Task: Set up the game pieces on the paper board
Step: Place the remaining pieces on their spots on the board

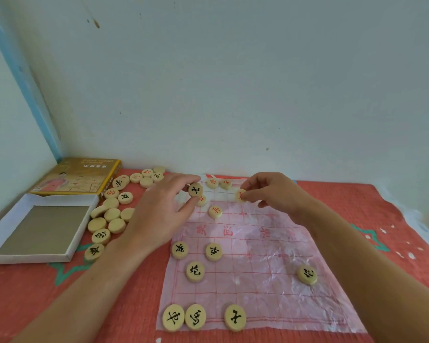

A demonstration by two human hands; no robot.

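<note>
Board (258, 280) far end | left hand (159, 211) pinches black piece (195, 189) | right hand (273, 191) pinches red piece (240, 195)

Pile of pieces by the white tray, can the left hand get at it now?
Probably yes: the pile lies just beside the left hand, nothing between, though that hand pinches a black piece and would have to set it down first.

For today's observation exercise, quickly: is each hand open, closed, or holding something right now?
Left hand: pinching a black-marked piece between thumb and finger.
Right hand: pinching a red-marked piece at the paper board's far side.
</note>
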